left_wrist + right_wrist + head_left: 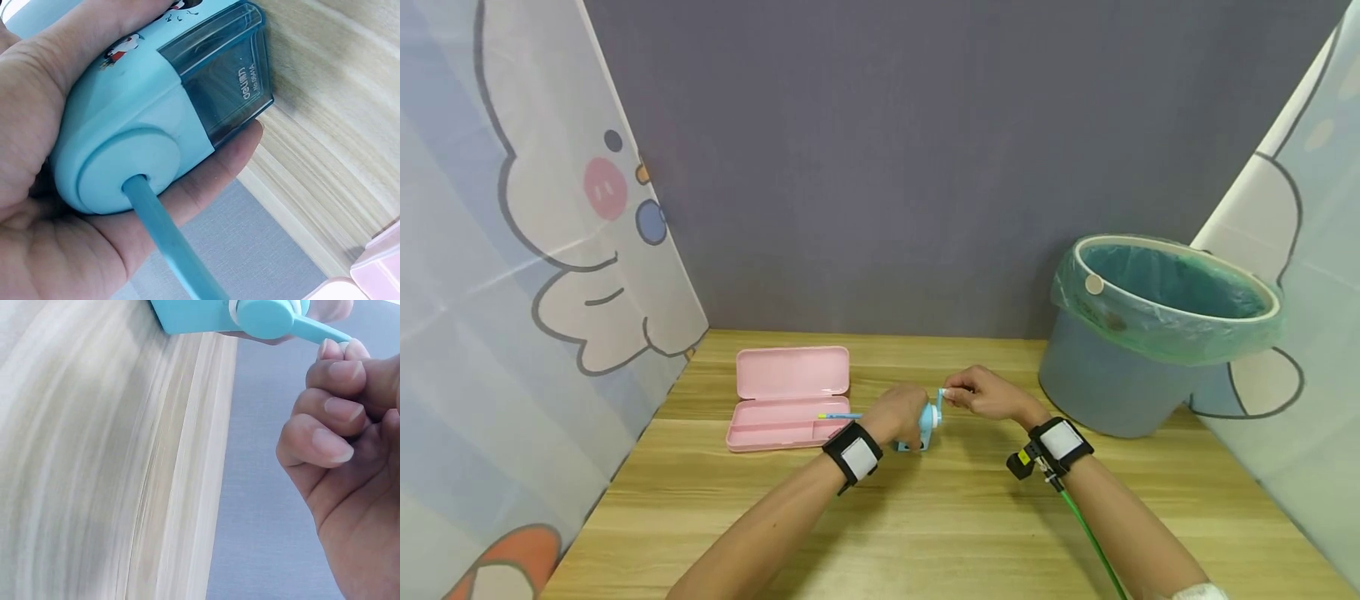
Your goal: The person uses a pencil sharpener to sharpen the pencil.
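A light blue crank pencil sharpener [125,131] stands on the table, gripped by my left hand [897,412] with the fingers wrapped over its body. In the left wrist view its clear shavings drawer [225,87] shows. A blue pencil [172,240] sticks into the hole at the sharpener's front; in the head view its yellow end points left over the case. My right hand [992,393] pinches the end knob of the crank handle [319,330] between thumb and forefinger, the other fingers curled. The pencil's tip is hidden inside the sharpener.
An open pink pencil case [767,435] lies on the wooden table [925,533] to the left, its lid tipped back. At the right stands a grey bin [1097,375] with a green liner. A grey wall rises behind, and printed curtains hang at both sides.
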Action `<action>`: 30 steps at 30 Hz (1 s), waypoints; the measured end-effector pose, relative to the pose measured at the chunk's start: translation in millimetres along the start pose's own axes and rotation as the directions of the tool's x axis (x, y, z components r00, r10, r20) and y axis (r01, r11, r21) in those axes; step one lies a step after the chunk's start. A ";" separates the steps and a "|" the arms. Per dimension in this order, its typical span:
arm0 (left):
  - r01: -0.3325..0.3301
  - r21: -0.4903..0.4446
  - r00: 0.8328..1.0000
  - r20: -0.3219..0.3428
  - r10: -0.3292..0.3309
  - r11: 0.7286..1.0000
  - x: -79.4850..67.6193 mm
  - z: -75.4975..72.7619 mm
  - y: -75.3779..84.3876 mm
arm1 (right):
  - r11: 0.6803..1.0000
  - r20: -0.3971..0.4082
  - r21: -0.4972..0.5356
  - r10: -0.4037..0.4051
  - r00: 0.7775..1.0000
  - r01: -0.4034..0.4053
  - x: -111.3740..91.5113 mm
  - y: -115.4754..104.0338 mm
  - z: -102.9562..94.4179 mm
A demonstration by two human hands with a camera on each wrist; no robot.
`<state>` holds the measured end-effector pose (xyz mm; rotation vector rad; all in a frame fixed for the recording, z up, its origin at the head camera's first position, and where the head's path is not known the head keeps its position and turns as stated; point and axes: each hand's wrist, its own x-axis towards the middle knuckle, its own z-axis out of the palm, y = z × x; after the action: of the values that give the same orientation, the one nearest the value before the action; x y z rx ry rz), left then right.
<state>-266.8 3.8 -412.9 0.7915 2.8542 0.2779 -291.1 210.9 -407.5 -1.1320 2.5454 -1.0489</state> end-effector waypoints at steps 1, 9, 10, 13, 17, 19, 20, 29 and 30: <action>0.004 -0.005 1.000 0.003 -0.004 1.000 0.1 -0.9 -0.7 | 1.000 -0.004 -0.001 0.002 1.000 -0.002 1.4 0.6 0.1; 0.018 -0.009 1.000 -0.002 -0.018 1.000 1.0 -7.4 -3.4 | 0.998 -0.034 -0.042 0.040 0.999 -0.042 8.9 0.7 -1.4; 0.018 -0.008 1.000 -0.001 -0.018 1.000 1.0 -7.4 -3.3 | 0.998 -0.035 -0.049 0.042 0.998 -0.044 9.1 1.4 -1.1; 0.016 -0.004 1.000 0.002 -0.016 1.000 0.5 -7.1 -2.7 | 0.996 -0.043 -0.072 0.040 0.998 -0.043 9.8 3.2 0.1; 0.004 0.002 1.000 -0.008 -0.004 1.000 0.8 -6.1 -3.5 | 0.994 -0.049 -0.099 0.036 0.998 -0.041 12.0 4.0 1.3; -0.002 0.009 1.000 -0.012 0.002 1.000 1.1 -5.9 -4.0 | 0.994 -0.046 -0.099 0.044 0.998 -0.048 13.0 3.6 1.7; -0.004 0.010 1.000 -0.012 0.005 1.000 1.0 -5.9 -4.1 | 0.994 -0.042 -0.096 0.049 0.998 -0.053 13.3 3.2 1.9; -0.016 0.014 1.000 0.005 0.016 1.000 -0.8 -3.4 -1.8 | 0.993 -0.044 -0.098 0.060 0.997 -0.064 12.6 9.7 8.4; -0.018 0.014 1.000 0.006 0.018 1.000 -1.0 -2.9 -1.3 | 0.992 -0.046 -0.102 0.064 0.997 -0.068 12.1 11.1 9.3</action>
<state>-267.2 1.8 -410.3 0.8192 2.8477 0.2578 -302.3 202.6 -420.2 -1.0520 2.6796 -0.9454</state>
